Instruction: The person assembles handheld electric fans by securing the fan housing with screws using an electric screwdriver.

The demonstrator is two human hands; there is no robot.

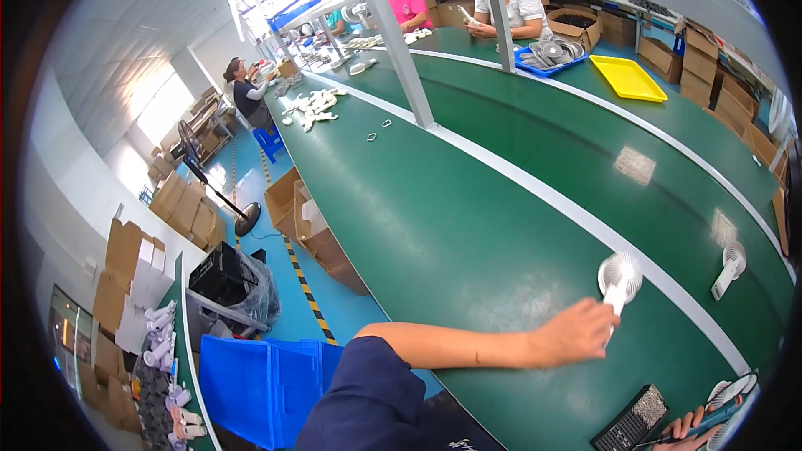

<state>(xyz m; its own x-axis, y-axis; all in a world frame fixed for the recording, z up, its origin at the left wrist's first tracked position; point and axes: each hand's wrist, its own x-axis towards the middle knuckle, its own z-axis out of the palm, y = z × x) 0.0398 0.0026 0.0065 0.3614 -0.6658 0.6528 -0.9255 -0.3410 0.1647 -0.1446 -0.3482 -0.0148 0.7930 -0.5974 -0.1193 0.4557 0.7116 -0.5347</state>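
Note:
My left hand (576, 334) reaches across the green table, its fingers closed round the handle of a white handheld fan (620, 276). The fan's round grille points away from me, over the pale strip along the belt. At the lower right, my right hand (689, 428) is wrapped round a teal electric screwdriver (725, 414). White round fan parts (735, 387) show just behind the screwdriver, partly hidden and cut by the picture's dark rim. A black tray of small screws (632, 419) lies beside my right hand.
Another white fan (730, 267) lies on the green belt (543, 150). Farther off are white parts (313, 107), a yellow tray (628, 78) and a blue tray of grilles (551, 57). Grey posts (393, 42) rise from the table. Blue bins (259, 384) stand left; several people sit beyond.

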